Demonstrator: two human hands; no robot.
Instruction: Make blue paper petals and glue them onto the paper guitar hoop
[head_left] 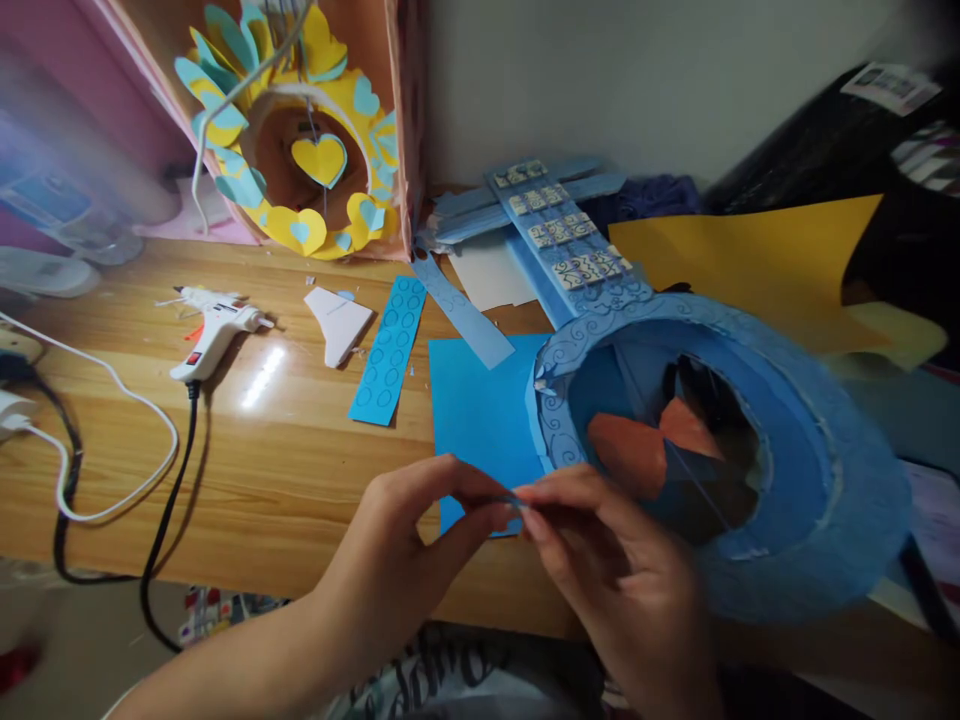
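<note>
Above the table's front edge, my left hand [420, 530] and my right hand [615, 560] meet fingertip to fingertip. Both pinch a small blue piece of paper [516, 502], mostly hidden by the fingers. Behind them lies a bright blue paper sheet [480, 400]. Close to my right hand rests a large guitar-shaped blue paper craft [810, 580], with a round opening and an orange paper bow [630, 450] inside it. A blue strip with drawn circles [388, 350] and a paler blue paper strip [469, 320] lie beyond my hands.
At left lies a white glue gun [214, 330] with its black cord [169, 520] running over the table edge. A white cable [142, 400] loops nearby. A white paper scrap [339, 325], a box with yellow paper hearts [300, 235] and a yellow sheet [750, 270] stand farther back.
</note>
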